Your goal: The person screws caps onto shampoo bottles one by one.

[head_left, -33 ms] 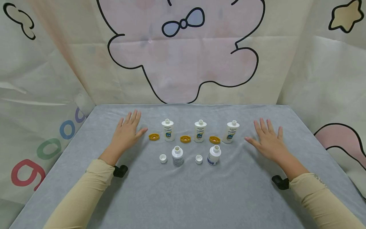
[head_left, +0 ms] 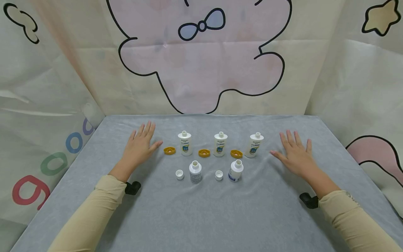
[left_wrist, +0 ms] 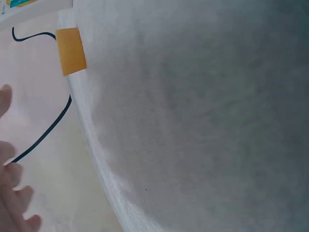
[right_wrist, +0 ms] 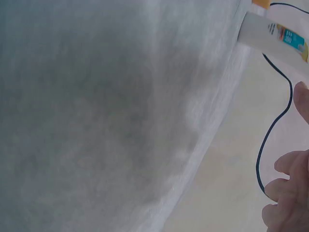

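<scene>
My left hand (head_left: 138, 148) is spread flat at the left, palm down and holding nothing, nearest to an orange oval cap (head_left: 169, 150). At the right my right hand (head_left: 296, 155) is likewise spread and empty, beside a white flat bottle (head_left: 253, 145). Two similar bottles, one in the middle (head_left: 220, 144) and one at the left (head_left: 185, 143), complete the back row, all upright and uncapped. Two more orange caps (head_left: 204, 153) (head_left: 236, 154) lie among them. In front stand two small round white bottles (head_left: 195, 172) (head_left: 235, 171), uncapped, each with a white screw cap (head_left: 179, 174) (head_left: 218, 175) to its left.
A grey cloth (head_left: 201, 217) covers the table. Printed fabric walls rise behind the table (head_left: 201, 70) and along its left (head_left: 37, 122) and right sides. Black wrist mounts (head_left: 132, 188) (head_left: 309, 201) sit under both sleeves.
</scene>
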`<state>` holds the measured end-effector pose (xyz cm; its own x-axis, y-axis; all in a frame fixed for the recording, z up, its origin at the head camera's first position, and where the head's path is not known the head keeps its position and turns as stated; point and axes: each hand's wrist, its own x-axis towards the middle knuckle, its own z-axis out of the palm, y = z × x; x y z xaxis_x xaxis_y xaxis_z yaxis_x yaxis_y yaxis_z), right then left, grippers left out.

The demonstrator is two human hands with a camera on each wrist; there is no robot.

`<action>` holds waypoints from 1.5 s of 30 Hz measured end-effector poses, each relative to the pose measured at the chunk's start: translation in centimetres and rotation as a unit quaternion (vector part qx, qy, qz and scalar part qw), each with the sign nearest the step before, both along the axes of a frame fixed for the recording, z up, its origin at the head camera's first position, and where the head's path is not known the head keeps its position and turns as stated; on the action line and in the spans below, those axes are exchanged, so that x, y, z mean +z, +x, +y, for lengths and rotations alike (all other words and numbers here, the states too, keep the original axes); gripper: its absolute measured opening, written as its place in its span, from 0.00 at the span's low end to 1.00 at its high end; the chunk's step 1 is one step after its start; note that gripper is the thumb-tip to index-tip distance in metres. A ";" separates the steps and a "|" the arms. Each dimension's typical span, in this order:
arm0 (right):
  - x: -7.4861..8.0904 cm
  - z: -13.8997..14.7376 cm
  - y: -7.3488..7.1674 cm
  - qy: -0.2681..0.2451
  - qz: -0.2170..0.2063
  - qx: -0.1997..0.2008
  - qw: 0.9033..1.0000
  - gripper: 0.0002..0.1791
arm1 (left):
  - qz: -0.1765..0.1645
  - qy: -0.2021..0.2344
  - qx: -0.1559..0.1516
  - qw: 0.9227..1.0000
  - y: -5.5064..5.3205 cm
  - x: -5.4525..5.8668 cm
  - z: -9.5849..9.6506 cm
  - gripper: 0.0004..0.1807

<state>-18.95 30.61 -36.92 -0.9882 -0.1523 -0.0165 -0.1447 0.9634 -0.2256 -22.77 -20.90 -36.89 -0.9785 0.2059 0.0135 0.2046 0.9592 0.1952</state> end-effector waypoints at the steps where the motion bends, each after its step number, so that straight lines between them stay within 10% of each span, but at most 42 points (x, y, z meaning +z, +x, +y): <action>1: 0.1 0.0 0.0 0.000 0.002 -0.001 1.000 0.51 | -0.002 -0.001 0.000 1.000 0.0 0.0 -0.1 0.43; 45: 2.0 -3.5 2.8 -0.079 0.026 0.033 0.996 0.54 | 0.010 0.041 -0.080 0.996 3.7 1.0 1.9 0.47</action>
